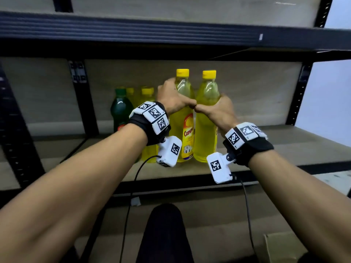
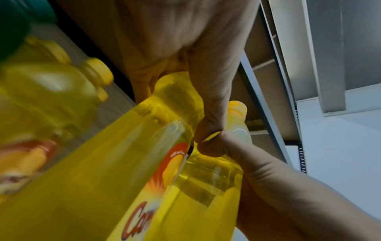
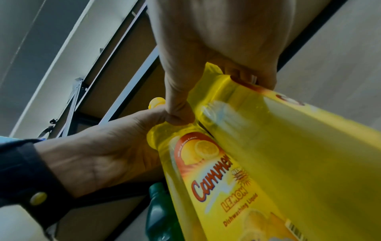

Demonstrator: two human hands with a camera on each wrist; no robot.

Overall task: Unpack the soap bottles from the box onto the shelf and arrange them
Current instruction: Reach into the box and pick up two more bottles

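Two yellow soap bottles upright side by side near the shelf front edge: left hand wrapped round the left bottle, right hand round the right bottle, thumbs touching between them. Both hands hide the bottles' shoulders, and the wrist rigs hide part of the bases. Behind at left, a green bottle and more yellow bottles, blurred and partly blocked, count unclear; box corner cut off bottom right.
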